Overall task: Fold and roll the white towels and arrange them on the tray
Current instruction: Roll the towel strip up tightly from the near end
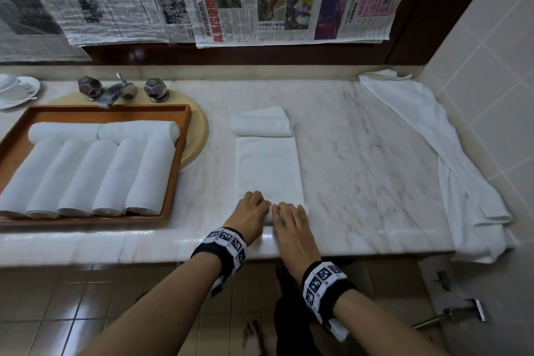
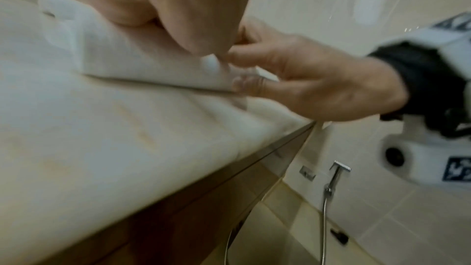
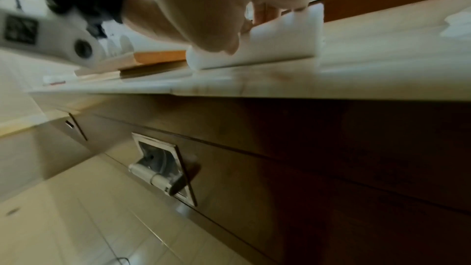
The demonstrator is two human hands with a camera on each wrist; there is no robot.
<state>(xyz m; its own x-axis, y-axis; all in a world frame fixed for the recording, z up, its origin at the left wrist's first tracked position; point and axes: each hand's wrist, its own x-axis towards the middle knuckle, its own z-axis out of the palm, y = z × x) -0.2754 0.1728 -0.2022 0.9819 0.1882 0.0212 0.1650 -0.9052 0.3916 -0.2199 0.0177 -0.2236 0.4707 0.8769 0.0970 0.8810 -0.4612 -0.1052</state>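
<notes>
A white towel point(image 1: 268, 167), folded into a long strip, lies on the marble counter point(image 1: 361, 153). Its near end is turned up into a small roll point(image 3: 280, 43). My left hand point(image 1: 255, 204) and right hand point(image 1: 287, 214) sit side by side on that roll, fingers curled over it. The left wrist view shows my right hand point(image 2: 293, 76) pinching the roll's end beside my left hand point(image 2: 178, 7). A wooden tray point(image 1: 86, 109) at the left holds several rolled white towels point(image 1: 86, 176). Another folded white towel point(image 1: 261, 123) lies just beyond the strip.
A large white cloth point(image 1: 433, 139) is spread along the tiled right wall. A faucet point(image 1: 121, 89) stands behind the tray, which rests on a round beige basin point(image 1: 198, 136). A cup and saucer point(image 1: 14, 89) sit at far left. Bare marble lies right of the strip.
</notes>
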